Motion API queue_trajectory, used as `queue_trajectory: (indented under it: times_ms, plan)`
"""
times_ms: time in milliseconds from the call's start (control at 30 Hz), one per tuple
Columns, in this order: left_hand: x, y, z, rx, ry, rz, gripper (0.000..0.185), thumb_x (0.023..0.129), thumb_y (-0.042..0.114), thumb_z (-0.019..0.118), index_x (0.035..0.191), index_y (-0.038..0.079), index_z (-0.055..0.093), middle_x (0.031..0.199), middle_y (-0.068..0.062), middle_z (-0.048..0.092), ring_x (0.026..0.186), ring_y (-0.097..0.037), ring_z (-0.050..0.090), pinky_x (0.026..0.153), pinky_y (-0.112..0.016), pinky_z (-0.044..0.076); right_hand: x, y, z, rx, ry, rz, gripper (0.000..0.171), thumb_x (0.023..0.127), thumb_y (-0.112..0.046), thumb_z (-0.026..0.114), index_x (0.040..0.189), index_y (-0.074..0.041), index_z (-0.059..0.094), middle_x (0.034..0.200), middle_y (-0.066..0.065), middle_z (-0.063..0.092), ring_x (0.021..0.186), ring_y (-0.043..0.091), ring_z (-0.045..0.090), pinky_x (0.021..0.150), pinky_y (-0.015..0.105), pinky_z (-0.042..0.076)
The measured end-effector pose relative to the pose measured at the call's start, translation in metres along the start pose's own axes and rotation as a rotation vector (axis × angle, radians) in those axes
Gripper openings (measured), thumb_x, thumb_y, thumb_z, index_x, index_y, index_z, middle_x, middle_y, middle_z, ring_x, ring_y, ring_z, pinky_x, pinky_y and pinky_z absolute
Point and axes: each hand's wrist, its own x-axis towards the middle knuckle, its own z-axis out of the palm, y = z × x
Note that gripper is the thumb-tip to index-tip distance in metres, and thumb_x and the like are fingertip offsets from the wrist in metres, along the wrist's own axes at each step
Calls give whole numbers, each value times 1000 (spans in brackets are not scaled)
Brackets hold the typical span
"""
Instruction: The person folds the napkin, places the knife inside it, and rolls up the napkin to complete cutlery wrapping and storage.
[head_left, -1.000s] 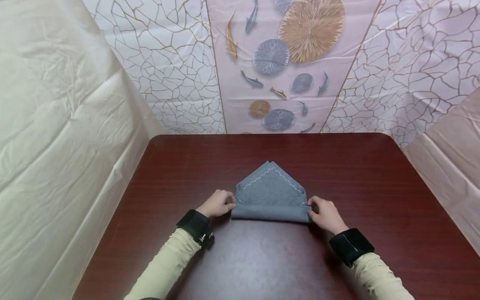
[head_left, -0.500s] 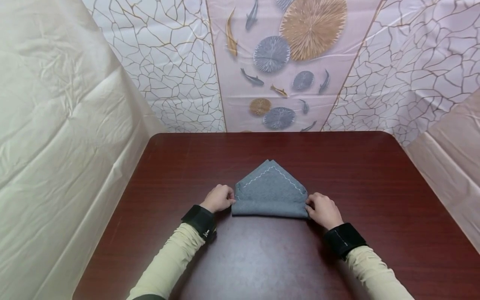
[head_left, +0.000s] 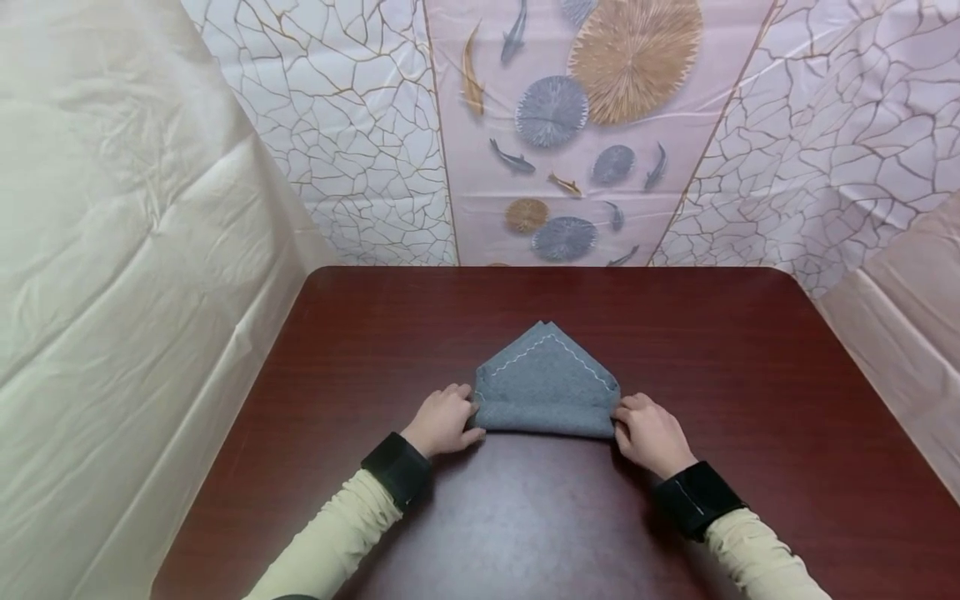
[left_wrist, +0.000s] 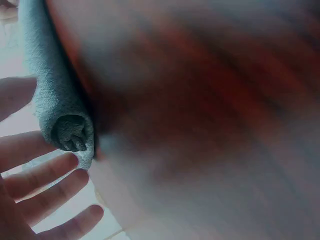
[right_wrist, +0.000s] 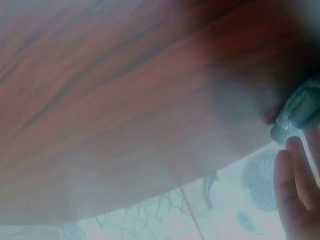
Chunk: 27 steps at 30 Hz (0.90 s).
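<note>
Grey felt cloth (head_left: 547,392) lies near the middle of the dark red wooden table (head_left: 750,400), its near edge rolled into a tube and its far part still flat, ending in a point trimmed with white zigzag stitching that aims at the back wall. From the left wrist view the roll (left_wrist: 57,100) shows as a tight tube with its open end facing the camera.

At the left end of the roll sits the left hand (head_left: 442,421), fingers loosely extended and relaxed; in the wrist view its fingertips (left_wrist: 75,160) are just at the tube's end, touching or nearly so, without gripping it. At the other end, the right hand (head_left: 652,433) has its fingers curled against the cloth; whether they pinch it I cannot tell, since the right wrist view shows only blurred fingers (right_wrist: 295,190) just beside the grey end (right_wrist: 300,112).

Both forearms wear pale yellow sleeves (head_left: 337,533) and black wrist straps (head_left: 397,471). Behind the table hangs a plastic sheet (head_left: 570,125) printed with fish and round leaves.
</note>
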Motion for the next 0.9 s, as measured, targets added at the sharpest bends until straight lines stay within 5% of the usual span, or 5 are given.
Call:
queue_trajectory:
  times_ms: [133,267,900]
  plan:
    - [-1,5,3,81,-12,2,23,76,27,71,91,9,67,90,-4,57,81,-21,53,63,-33,43,-6,1,-4,-4,-74,-43,22,69,-6,64,88,5,69,93,14,61,88,29,57,73,42,47]
    - [1,6,5,88,15,5,15,75,18,70,84,9,66,82,-3,57,76,-21,54,60,-32,43,-8,1,-3,-31,-123,-70,32,68,-10,68,94,8,67,97,16,60,90,30,56,76,43,46]
    - [1,6,6,76,49,8,9,73,14,70,77,9,63,76,-4,56,71,-21,54,57,-33,45,-7,2,6,-107,0,-155,27,58,1,70,84,6,67,85,12,60,79,27,56,71,38,47]
